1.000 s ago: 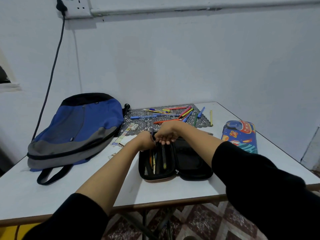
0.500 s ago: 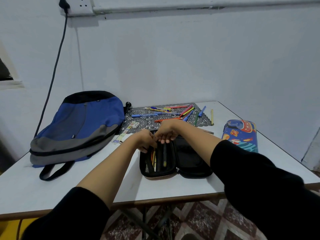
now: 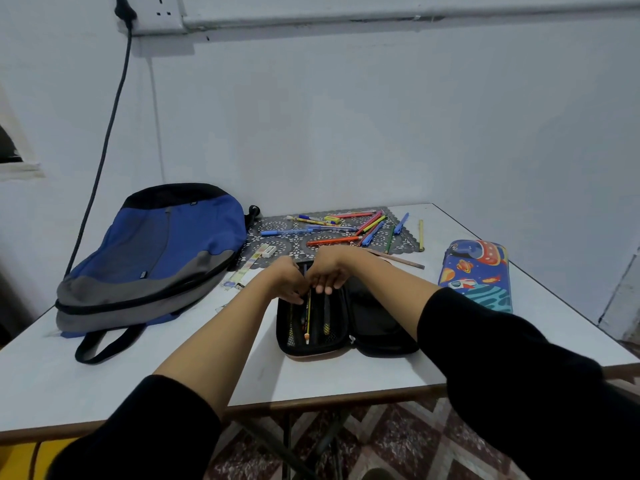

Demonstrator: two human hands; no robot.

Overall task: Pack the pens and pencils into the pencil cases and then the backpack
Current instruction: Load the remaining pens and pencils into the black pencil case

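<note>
A left hand [image 3: 285, 277] and right hand [image 3: 329, 266] meet over an open black pencil case [image 3: 313, 350] on a desk [image 3: 138, 382]. Fingers [image 3: 327, 289] curl onto pens [image 3: 308, 317] inside; actual grip unclear.

Black pencil case [image 3: 375, 327] open flat, pencils [image 3: 308, 318] in left half. Loose pens [image 3: 334, 241] scattered behind it. Space-print case [image 3: 476, 275] shut on right, blue backpack [image 3: 156, 258] lying flat left.

The left hand [image 3: 285, 280] and the right hand [image 3: 329, 270] covered the far end of the open black zip-up pencil case [image 3: 313, 353], so whether their fingers gripped anything there could not be told. Print on the small white eraser [image 3: 268, 251] beyond the case was too small to read.
</note>
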